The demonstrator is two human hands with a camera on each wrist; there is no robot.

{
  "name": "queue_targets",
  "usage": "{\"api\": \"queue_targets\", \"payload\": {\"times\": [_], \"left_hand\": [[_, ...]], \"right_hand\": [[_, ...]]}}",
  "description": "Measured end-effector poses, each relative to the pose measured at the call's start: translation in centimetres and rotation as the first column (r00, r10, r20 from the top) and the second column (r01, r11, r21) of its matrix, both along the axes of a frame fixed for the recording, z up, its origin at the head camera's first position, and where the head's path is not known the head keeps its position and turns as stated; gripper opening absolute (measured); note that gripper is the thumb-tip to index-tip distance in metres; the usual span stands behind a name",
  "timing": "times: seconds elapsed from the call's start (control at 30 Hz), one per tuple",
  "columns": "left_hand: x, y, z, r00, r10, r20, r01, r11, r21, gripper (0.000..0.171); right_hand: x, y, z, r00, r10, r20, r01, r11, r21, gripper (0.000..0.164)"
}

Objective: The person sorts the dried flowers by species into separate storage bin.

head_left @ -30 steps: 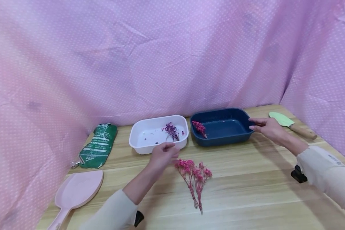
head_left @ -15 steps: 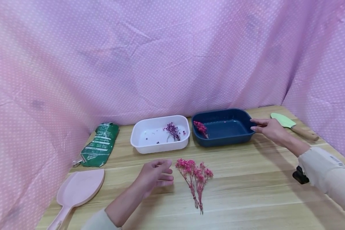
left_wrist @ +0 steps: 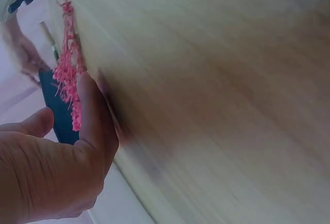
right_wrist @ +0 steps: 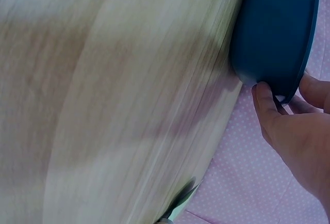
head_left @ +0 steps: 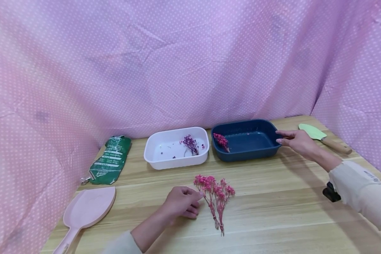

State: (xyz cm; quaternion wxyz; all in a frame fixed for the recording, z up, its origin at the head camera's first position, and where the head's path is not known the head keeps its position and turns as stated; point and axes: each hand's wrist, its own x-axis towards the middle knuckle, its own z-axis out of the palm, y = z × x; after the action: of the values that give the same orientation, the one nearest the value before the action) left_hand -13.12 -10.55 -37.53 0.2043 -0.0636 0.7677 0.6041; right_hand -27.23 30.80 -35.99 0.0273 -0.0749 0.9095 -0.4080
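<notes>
My left hand is beside two pink dried flower bunches on the wooden table, thumb tip right at the left bunch's stems. In the left wrist view its thumb and index finger stand apart, with the flowers just beyond them. My right hand holds the right end of a dark blue tray. In the right wrist view its fingers press the tray's outer end, with the thumb at the rim. One deep pink flower bunch lies in the tray's left end.
Left of the blue tray stands a white tray with a purple flower bunch and loose bits. A green bag and a pink dustpan-like scoop lie at left. A green trowel lies at right; pink dotted cloth hangs behind.
My left hand has come back from the white tray toward me, then moved right to the pink flowers on the table. The right hand stays at the blue tray.
</notes>
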Motion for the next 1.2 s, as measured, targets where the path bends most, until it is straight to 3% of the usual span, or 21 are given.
{"api": "queue_targets", "payload": {"times": [0.17,0.3,0.4,0.5,0.63,0.73,0.83,1.03,1.1,1.2], "left_hand": [[-0.2,0.9,-0.3,0.998,-0.02,-0.067,0.01,0.99,-0.144,0.043],[-0.4,1.6,-0.5,0.981,-0.081,-0.176,0.027,0.956,-0.291,0.05],[-0.4,2.0,-0.6,0.96,-0.135,-0.246,0.015,0.901,-0.434,0.054],[-0.5,2.5,-0.8,0.94,-0.178,-0.29,-0.022,0.818,-0.574,0.06],[-0.6,3.1,-1.0,0.926,-0.217,-0.31,-0.054,0.734,-0.677,0.063],[-0.6,3.2,-1.2,0.916,-0.24,-0.321,-0.061,0.708,-0.704,0.058],[-0.5,3.0,-1.3,0.9,-0.26,-0.35,-0.073,0.702,-0.708,0.049],[-0.2,2.2,-1.2,0.849,-0.321,-0.42,-0.059,0.732,-0.678,0.033],[-0.1,1.9,-0.9,0.846,-0.331,-0.417,-0.032,0.751,-0.66,0.033],[-0.3,1.6,-0.4,0.859,-0.324,-0.396,0.014,0.788,-0.616,0.034]], "right_hand": [[0.0,-0.1,0.1,1.0,0.002,0.003,-0.002,1.0,0.004,0.054],[-0.1,0.0,0.2,1.0,0.002,0.006,-0.002,1.0,0.012,0.054],[-0.2,0.1,0.1,1.0,0.0,0.008,0.0,1.0,0.005,0.055],[-0.2,0.1,0.0,1.0,-0.002,0.012,0.002,1.0,-0.004,0.055],[-0.2,0.1,0.0,1.0,-0.001,0.009,0.002,1.0,-0.01,0.055],[-0.2,0.1,0.0,1.0,-0.003,-0.001,0.003,1.0,-0.011,0.054],[-0.2,0.0,0.1,1.0,-0.003,-0.008,0.003,1.0,-0.015,0.054],[-0.1,-0.1,0.1,1.0,0.004,0.005,-0.004,1.0,-0.023,0.054],[-0.1,0.0,0.1,1.0,0.005,0.007,-0.004,1.0,-0.019,0.054],[-0.1,0.0,0.1,1.0,0.004,0.002,-0.004,1.0,-0.014,0.054]]}}
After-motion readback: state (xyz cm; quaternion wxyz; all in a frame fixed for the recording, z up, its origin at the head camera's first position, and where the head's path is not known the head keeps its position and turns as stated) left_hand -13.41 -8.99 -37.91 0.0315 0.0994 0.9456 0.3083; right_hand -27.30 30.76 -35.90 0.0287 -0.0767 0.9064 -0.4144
